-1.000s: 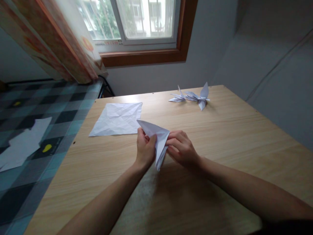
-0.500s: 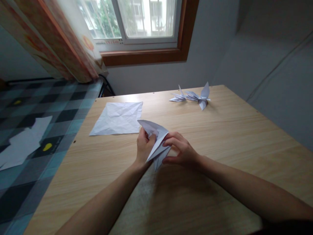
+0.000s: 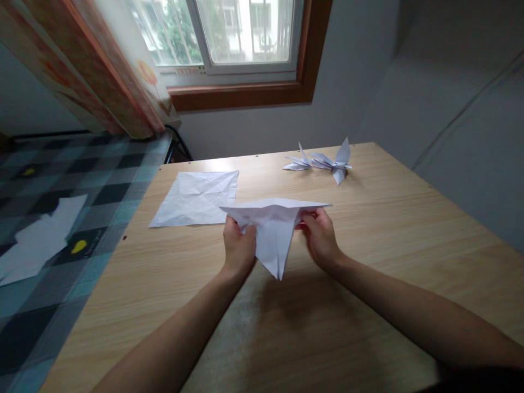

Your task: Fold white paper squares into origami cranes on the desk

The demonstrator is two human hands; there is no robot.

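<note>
A white folded paper (image 3: 275, 232) is held above the wooden table (image 3: 368, 229), its long top edge spread wide and a split point hanging down in the middle. My left hand (image 3: 240, 243) pinches its left side, thumb on the near face. On the right side, my right hand (image 3: 321, 237) grips the paper with thumb and fingers, the fingertips partly hidden behind it. A creased white sheet (image 3: 200, 197) lies flat on the table, just beyond my left hand.
Folded paper pieces (image 3: 333, 164) with pointed petals stand at the table's far edge. To the left, loose white paper (image 3: 45, 232) rests on a checked cloth (image 3: 24, 327). A window (image 3: 245, 33) and a curtain (image 3: 135, 109) are behind the table.
The folded paper has turned and spread from a slanted, narrow shape to a wide one facing me. My right hand has moved up and right, now holding its right side.
</note>
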